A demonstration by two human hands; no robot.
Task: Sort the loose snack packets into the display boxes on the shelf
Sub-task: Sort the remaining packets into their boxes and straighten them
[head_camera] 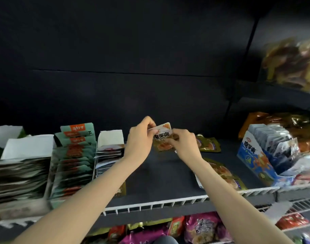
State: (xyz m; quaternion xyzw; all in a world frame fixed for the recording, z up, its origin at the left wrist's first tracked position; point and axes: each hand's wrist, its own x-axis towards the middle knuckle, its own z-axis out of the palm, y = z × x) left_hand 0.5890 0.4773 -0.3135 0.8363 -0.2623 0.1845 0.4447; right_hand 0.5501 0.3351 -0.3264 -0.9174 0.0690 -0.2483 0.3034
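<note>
We hold a small stack of snack packets (162, 133) above the shelf (161, 173), left hand (140, 138) and right hand (183, 143) both pinching it with curled fingers. Gathering looks underway; next we'd match it to a display box (254, 155), probably the blue one.

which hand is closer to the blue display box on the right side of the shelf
Right. The right hand is mid-shelf, pinching the gold packets, with a stretch of open shelf between it and the blue display box. The left hand grips the same packets from the far side, further away.
</note>
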